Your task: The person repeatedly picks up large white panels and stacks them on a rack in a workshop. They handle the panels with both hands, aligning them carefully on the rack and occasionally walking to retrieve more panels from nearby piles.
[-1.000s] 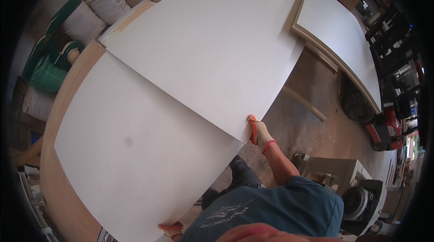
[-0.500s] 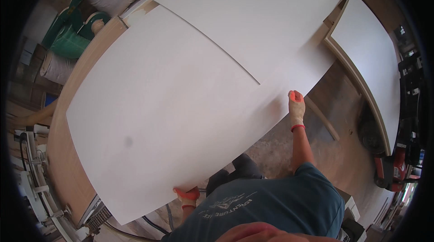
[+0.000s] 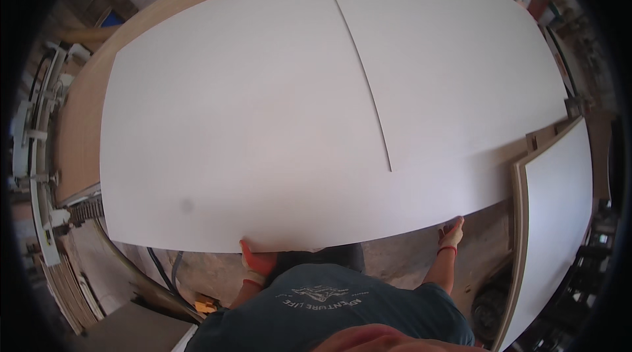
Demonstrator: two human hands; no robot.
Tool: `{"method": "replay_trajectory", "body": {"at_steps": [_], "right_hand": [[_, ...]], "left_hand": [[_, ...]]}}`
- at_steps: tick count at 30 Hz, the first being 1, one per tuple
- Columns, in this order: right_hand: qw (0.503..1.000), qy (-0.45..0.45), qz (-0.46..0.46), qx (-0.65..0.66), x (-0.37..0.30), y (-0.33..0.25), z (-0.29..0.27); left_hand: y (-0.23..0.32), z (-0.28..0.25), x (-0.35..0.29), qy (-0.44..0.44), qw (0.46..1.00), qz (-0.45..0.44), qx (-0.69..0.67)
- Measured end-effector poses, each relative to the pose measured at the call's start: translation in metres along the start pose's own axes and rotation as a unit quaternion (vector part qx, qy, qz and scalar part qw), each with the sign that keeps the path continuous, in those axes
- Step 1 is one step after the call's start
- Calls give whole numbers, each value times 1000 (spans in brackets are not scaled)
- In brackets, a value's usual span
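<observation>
A large white panel [image 3: 230,115] lies flat in front of me, its long near edge close to my body. My left hand [image 3: 255,262], in a pale glove with an orange-red coating, grips that edge left of my chest; the thumb shows at the rim and the other fingers are hidden beneath. Farther right, my right hand [image 3: 450,235], gloved alike, is closed at the same edge, with its fingers partly hidden by the panel. A second white panel [image 3: 454,69] is at the right, and its straight edge runs across the first.
A wooden board surface [image 3: 76,148] shows beyond the panel's left side. Thick-edged white boards [image 3: 556,220] stand close at the right. Metal machine framing [image 3: 39,174] lines the far left, and dark hoses [image 3: 161,270] run below the near left corner.
My view has turned, so the near panel edge now runs nearly level across it. My right hand has shifted from the panel's upper face to its edge; the left still holds the edge.
</observation>
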State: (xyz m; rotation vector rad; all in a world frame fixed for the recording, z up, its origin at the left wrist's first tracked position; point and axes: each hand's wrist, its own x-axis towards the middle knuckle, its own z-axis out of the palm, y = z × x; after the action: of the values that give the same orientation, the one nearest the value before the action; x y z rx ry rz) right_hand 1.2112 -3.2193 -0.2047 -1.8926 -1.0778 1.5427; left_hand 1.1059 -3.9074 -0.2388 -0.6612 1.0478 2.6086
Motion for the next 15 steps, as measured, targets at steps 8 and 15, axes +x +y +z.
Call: {"method": "replay_trajectory", "body": {"at_steps": [8,15], "right_hand": [[990,-12,-100,-98,157,-98,11],[969,-92,-224,-54,178,-87,7]], "left_hand": [[-23,44,-23,142,974,-72,-160],[-11,46,-20,65,974,-63,-206]]}}
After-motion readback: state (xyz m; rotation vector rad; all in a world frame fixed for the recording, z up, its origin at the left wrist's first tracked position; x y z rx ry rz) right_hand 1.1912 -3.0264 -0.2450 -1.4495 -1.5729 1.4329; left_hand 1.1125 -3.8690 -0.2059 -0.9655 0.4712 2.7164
